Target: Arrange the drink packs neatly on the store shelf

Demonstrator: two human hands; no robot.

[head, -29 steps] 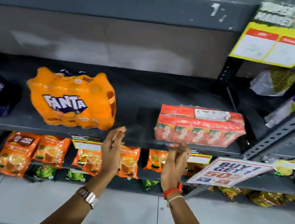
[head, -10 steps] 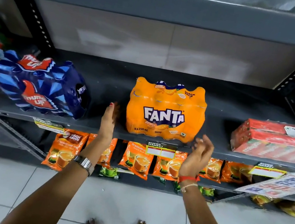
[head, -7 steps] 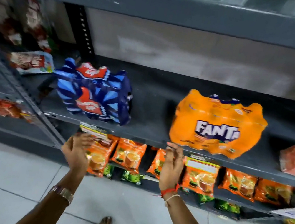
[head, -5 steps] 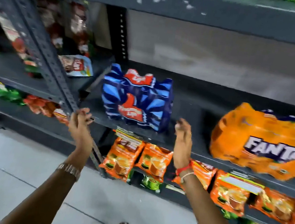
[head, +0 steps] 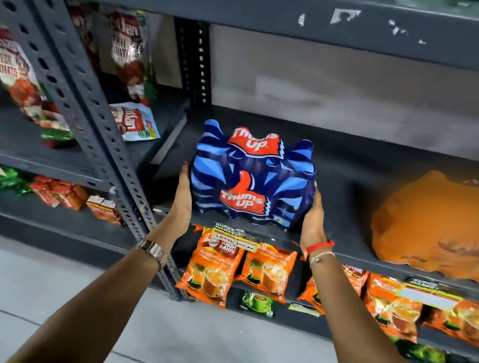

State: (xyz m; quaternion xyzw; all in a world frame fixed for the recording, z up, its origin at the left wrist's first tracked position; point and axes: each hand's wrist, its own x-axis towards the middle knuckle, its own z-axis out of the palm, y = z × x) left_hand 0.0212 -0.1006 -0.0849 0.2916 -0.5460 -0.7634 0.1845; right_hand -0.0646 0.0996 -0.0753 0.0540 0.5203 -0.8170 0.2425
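Note:
A blue Thums Up drink pack point(head: 251, 177) stands on the dark grey shelf point(head: 347, 250), near its left end. My left hand point(head: 182, 200) presses flat against the pack's left side and my right hand point(head: 314, 219) against its right side, so both hands clasp it. To the right, apart from it, an orange Fanta pack point(head: 449, 229) sits on the same shelf, blurred and cut off by the frame edge.
A slanted perforated upright point(head: 85, 111) rises left of the pack. Behind it, sauce pouches point(head: 9, 70) fill a neighbouring shelf. Orange tea pouches point(head: 214, 269) hang on the shelf below. Another shelf board point(head: 292, 9) runs overhead. Grey tiled floor lies beneath.
The view swung left from the Fanta pack to the Thums Up pack. Both hands rose from below the shelf edge and closed on the blue pack's two sides.

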